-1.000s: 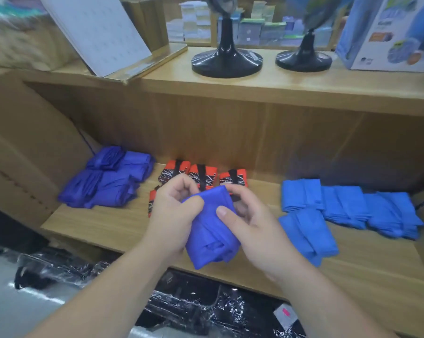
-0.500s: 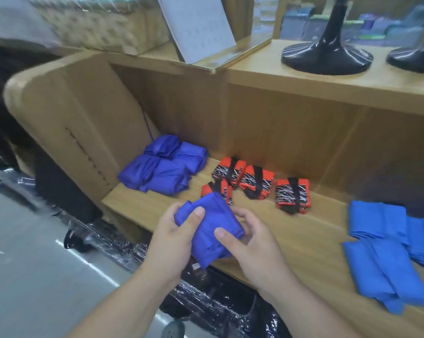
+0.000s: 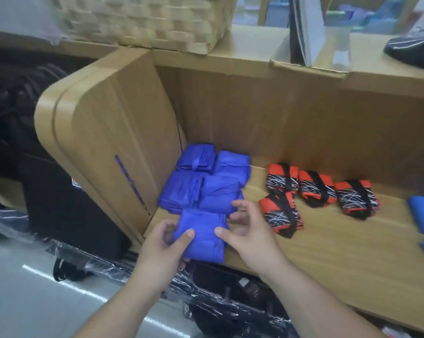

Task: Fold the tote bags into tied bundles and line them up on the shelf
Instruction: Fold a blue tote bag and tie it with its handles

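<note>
A left hand [image 3: 162,247] pinches a soft, light-looking bundle [image 3: 203,240] at the shelf [image 3: 328,252] edge, the right hand [image 3: 247,236] thumb touching it, fingers spread, pile [image 3: 206,184] just beyond the fingertips; probably best gripped across its folds.

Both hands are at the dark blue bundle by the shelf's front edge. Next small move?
Probably nudge the bundle back flush against the four dark blue bundles, then release: the left hand grips it, and it appears to overhang the front edge of the shelf.
</note>
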{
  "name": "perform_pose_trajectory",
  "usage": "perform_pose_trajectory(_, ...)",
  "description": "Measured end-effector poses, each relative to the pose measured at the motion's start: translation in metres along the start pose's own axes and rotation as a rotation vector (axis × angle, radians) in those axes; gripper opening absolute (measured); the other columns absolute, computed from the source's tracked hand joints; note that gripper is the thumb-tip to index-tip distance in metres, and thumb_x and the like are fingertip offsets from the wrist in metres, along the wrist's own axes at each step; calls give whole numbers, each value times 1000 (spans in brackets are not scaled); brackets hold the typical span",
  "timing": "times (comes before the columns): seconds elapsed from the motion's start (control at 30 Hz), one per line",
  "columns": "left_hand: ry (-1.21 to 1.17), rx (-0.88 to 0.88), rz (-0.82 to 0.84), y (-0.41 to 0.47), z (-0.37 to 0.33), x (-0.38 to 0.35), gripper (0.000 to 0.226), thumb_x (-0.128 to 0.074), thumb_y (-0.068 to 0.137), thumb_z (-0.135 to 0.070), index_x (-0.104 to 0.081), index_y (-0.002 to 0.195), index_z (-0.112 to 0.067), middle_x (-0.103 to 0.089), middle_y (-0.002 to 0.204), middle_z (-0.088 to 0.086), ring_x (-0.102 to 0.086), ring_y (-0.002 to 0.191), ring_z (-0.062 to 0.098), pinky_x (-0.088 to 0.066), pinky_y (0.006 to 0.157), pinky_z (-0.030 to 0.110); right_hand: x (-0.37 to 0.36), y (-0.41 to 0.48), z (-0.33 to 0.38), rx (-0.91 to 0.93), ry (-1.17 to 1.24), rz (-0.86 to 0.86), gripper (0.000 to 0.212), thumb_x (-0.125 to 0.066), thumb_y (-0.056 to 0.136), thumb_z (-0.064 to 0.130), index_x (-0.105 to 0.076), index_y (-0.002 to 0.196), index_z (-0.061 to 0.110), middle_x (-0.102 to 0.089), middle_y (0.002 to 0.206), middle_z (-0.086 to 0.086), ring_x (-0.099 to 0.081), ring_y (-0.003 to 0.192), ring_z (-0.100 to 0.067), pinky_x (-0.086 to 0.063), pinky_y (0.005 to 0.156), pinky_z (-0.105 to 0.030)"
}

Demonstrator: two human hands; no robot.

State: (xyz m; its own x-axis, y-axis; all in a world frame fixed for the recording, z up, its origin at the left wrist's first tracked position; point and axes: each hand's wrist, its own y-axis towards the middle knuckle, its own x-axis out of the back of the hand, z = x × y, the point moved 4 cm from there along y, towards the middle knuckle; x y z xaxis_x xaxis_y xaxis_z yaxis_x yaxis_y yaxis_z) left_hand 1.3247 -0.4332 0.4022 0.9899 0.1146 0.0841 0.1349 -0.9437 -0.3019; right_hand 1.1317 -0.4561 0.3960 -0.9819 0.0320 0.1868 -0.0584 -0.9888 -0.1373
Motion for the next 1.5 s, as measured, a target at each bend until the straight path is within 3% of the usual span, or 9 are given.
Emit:
perform_pose_trajectory(0.13, 128, -92, -122, 26, 11, 37, 30, -74, 89, -26, -59, 113, -38, -73, 84, 1, -67, 55, 26, -59, 54, 45, -38, 7, 0, 112, -144, 40, 51, -83, 79, 10, -58, 112, 39, -54, 121, 2, -69, 71, -7, -56, 75, -20)
perform_pose_trajectory(0.27, 517, -400, -110, 27, 11, 52, 47, -65, 92, -39, -53, 137, -42, -62, 129, -8, -64, 108, 17, -53, 95, 38, -58, 11, -4, 155, -220, 62, 46, -82, 80, 4, -69, 119, 25, -54, 115, 5, -69, 73, -15, -60, 77, -28)
perform_pose_trajectory(0.4, 923, -571, -76, 19, 14, 55, 58, -51, 88, -58, -57, 138, -31, -39, 153, 3, -71, 91, 25, -60, 64, 38, -67, 15, -8, 164, -291, 22, 47, -84, 80, 12, -70, 123, 22, -56, 108, 7, -66, 65, -14, -57, 76, -23)
perform_pose_trajectory(0.6, 1227, -703, -9, 27, 17, 59, 57, -50, 87, -58, -74, 120, -18, -65, 131, 10, -68, 64, 30, -53, 43, 37, -79, 24, -2, 187, -407, -68, 46, -84, 79, 24, -71, 123, 22, -57, 94, 8, -62, 65, -12, -47, 74, -11)
perform_pose_trajectory(0.73, 1252, -665, 53, 30, 22, 47, 54, -45, 90, -49, -70, 127, -17, -63, 136, 13, -66, 49, 27, -47, 34, 31, -76, 23, 4, 262, -498, -87, 38, -79, 84, 27, -72, 120, 19, -62, 97, 4, -64, 73, -8, -52, 84, -26)
perform_pose_trajectory(0.87, 1210, -617, 79, 37, 22, 51, 55, -44, 91, -51, -66, 132, -22, -59, 141, 10, -71, 61, 26, -53, 41, 35, -53, 16, 18, 491, -764, -310, 32, -68, 86, 40, -74, 111, 22, -63, 115, 1, -57, 109, -23, -45, 97, -38)
perform_pose_trajectory(1.0, 1145, -571, 99, 42, 21, 51, 47, -64, 93, -40, -62, 136, -23, -52, 149, 9, -74, 81, 28, -60, 59, 40, -38, 25, -4, 306, -945, -122, 52, -58, 95, 44, -56, 143, 24, -33, 162, -2, -21, 152, -26, -16, 121, -35)
perform_pose_trajectory(1.23, 1224, -507, 91, 38, 4, 51, 57, -50, 98, -50, -41, 151, -33, -29, 161, -5, -67, 106, 24, -57, 81, 39, -34, 23, -2, 293, -953, 16, 56, -55, 100, 41, -43, 152, 25, -12, 168, 4, 2, 156, -18, 3, 119, -23)
perform_pose_trajectory(1.5, 1272, -551, 100, 33, 3, 54, 62, -45, 85, -61, -65, 130, -22, -58, 132, 6, -69, 75, 27, -56, 53, 35, -27, 16, 8, 237, -948, -21, 66, -38, 89, 64, -49, 146, 33, -19, 167, 5, -7, 155, -18, -17, 124, -47)
